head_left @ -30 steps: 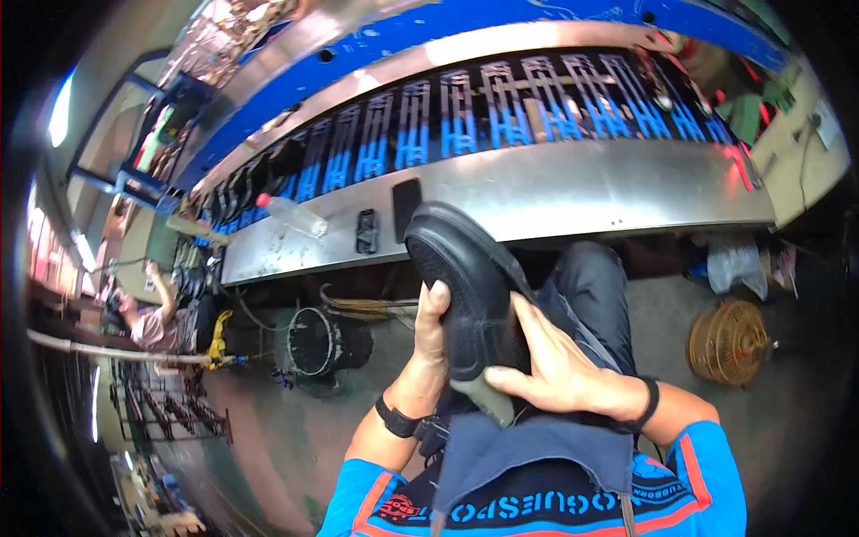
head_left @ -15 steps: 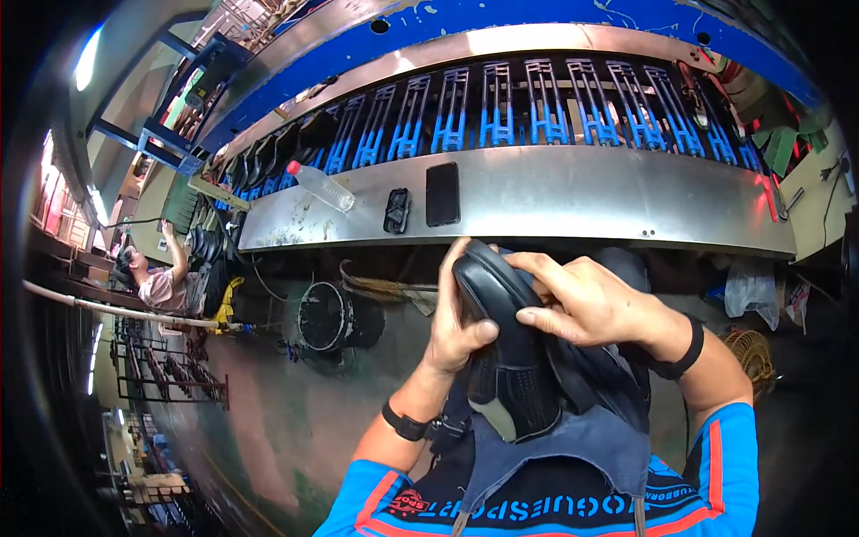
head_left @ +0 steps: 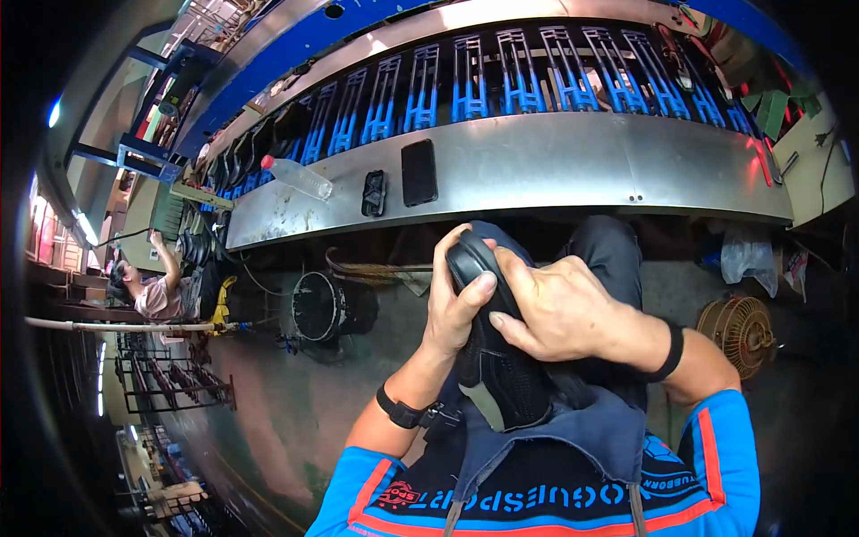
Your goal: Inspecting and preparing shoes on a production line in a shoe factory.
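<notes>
A black shoe (head_left: 503, 380) with a pale grey patch at its near end points away from me above my lap. My left hand (head_left: 450, 302) wraps the left side of its far end, its thumb pressed against the dark rounded rim. From the other side my right hand (head_left: 565, 309) grips the same end, thumb lying across the shoe and fingers curled over the edge. The shoe's near end rests against my dark blue apron (head_left: 595, 443). My palms and fingers hide part of its far end.
A metal ledge (head_left: 537, 166) runs ahead, bearing a bottle (head_left: 300, 177), a small black object (head_left: 374, 193) and a phone (head_left: 419, 173). Behind it stand blue racks (head_left: 470, 98). A black bucket (head_left: 319, 306) and a fan (head_left: 738, 336) flank me. Another person (head_left: 161, 291) works at far left.
The shoe has turned slightly in my hands, and my left thumb has moved up onto its rim. My right hand has slid a little left and down. The whole view has shifted slightly.
</notes>
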The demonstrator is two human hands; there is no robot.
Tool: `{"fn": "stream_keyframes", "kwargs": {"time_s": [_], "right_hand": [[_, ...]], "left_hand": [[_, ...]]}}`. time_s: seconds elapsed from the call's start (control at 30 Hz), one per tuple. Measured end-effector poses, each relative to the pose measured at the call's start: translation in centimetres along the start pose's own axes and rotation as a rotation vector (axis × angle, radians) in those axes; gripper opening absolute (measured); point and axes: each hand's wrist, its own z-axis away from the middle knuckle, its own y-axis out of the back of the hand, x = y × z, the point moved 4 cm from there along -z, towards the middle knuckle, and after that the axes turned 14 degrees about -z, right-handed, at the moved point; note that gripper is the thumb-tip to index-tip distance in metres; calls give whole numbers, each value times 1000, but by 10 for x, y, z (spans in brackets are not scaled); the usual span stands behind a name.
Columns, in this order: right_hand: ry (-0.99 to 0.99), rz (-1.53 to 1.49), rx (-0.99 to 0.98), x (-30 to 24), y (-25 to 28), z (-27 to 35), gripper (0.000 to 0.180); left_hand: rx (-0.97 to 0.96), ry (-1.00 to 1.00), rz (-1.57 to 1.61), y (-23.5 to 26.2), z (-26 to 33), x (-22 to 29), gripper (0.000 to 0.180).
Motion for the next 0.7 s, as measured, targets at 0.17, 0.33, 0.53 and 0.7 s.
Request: {"fn": "stream_keyframes", "kwargs": {"time_s": [0.17, 0.33, 0.53, 0.7], "right_hand": [[-102, -38, 68, -2, -32, 57, 74], [6, 140, -108, -17, -47, 87, 90], [584, 221, -47, -2, -39, 35, 71], [42, -265, 403, 39, 6, 13, 87]], "left_hand": [[-52, 132, 170, 10, -2, -51, 60], [-91, 198, 426, 10, -16, -78, 68], [33, 429, 286, 12, -54, -72, 49], [-432, 391, -891, 41, -21, -67, 68]]}}
